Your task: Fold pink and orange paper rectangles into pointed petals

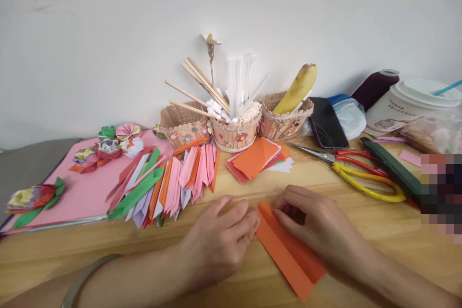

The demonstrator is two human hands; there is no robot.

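A sheet of orange paper lies at a slant on the wooden table, with a lengthwise fold along it. My right hand is closed over its right side, thumb and fingers bent at the paper's far end; the very fingertips are partly hidden. On the other side, my left hand rests with loosely bent, slightly parted fingers, and its fingertips meet the paper's upper left edge. Beyond my left hand lie many folded paper strips in pink, orange, green and lilac. A stack of cut paper, orange on top, lies beyond both hands.
Scissors and a dark green tool lie at the right. Decorated baskets stand by the wall, holding sticks and a banana. A phone and a lidded cup are farther right. Paper flowers lie on a pink board.
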